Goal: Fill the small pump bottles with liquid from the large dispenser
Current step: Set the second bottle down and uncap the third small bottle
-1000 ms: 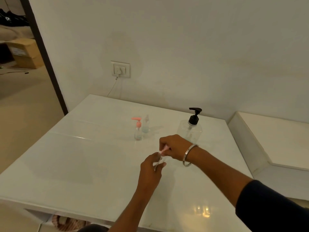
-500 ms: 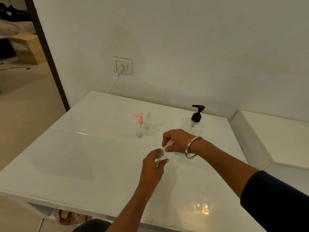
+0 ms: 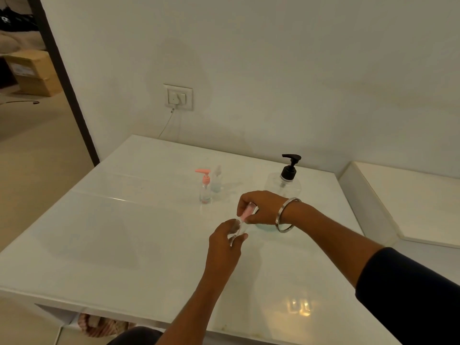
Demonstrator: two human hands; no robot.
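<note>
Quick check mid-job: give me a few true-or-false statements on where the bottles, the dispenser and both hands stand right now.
1. The left hand holds a small clear bottle. True.
2. The right hand presses the large dispenser pump. False: it pinches a pink pump top at the small bottle's neck.
3. The dispenser's pump head is black. True.
4. Every small bottle is in a grip. False: two stand on the table, untouched.
5. The right wrist wears a metal bangle. True.

On the desk, two small bottles stand left of the large dispenser, both behind the hands.
</note>
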